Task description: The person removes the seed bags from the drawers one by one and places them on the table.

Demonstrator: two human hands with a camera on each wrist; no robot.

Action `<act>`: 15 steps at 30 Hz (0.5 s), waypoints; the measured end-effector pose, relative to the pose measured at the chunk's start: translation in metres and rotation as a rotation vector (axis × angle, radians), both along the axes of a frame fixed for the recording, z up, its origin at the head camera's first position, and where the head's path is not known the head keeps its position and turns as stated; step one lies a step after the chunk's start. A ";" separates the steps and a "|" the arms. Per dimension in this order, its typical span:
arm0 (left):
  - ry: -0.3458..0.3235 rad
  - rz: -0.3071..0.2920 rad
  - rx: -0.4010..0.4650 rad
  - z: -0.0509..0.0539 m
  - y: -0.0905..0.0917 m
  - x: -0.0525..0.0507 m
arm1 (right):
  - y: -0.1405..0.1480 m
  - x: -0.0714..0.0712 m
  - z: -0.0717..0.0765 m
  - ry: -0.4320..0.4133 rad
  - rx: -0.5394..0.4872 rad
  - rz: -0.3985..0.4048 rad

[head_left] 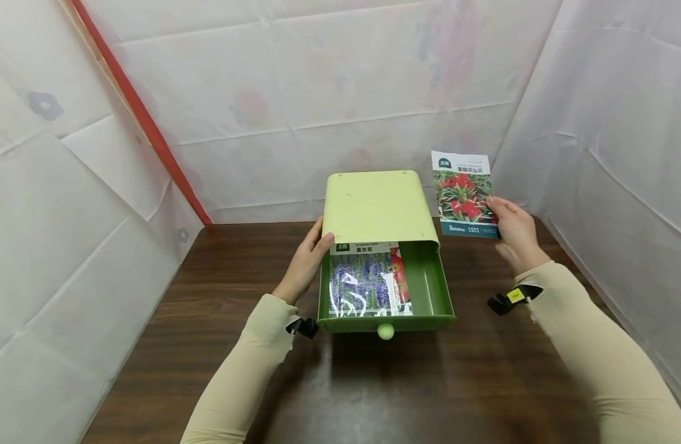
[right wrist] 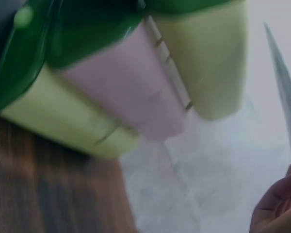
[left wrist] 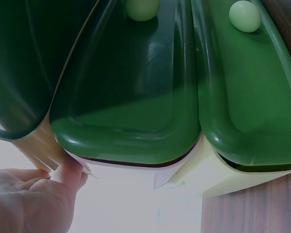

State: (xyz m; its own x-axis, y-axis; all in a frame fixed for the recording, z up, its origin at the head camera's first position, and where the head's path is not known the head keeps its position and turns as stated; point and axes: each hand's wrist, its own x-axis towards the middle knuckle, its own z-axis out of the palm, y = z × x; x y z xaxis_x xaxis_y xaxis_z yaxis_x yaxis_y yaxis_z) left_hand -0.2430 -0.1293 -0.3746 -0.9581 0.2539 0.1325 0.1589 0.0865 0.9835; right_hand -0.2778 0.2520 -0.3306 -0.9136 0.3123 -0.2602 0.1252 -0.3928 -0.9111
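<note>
Pinching flat, rectangular packet point(head_left: 465, 194) in right hand point(head_left: 517, 235); pressing left hand point(head_left: 303, 266), straight-fingered, against smooth, round-cornered box point(head_left: 376, 206). Over dark wood-grain table point(head_left: 207, 302), amid creased, floral-printed sheeting point(head_left: 296, 92).

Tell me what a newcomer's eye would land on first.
Probably the packet with red flowers, held in the right hand, right of the pale green box. Next, the open green drawer in the middle, with a purple flower packet inside; the left hand touches the box's left side.
</note>
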 end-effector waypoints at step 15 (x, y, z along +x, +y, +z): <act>-0.015 0.003 -0.013 0.004 -0.001 0.000 | 0.006 -0.038 -0.094 -0.129 0.248 -0.169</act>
State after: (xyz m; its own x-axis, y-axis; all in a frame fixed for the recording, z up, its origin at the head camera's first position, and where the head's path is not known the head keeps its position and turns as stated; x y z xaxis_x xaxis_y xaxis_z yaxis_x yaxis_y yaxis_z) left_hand -0.2434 -0.1301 -0.3705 -0.9607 0.2528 0.1144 0.1435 0.0998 0.9846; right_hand -0.3156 0.2585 -0.4243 -0.8076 0.5254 -0.2678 0.1980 -0.1862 -0.9624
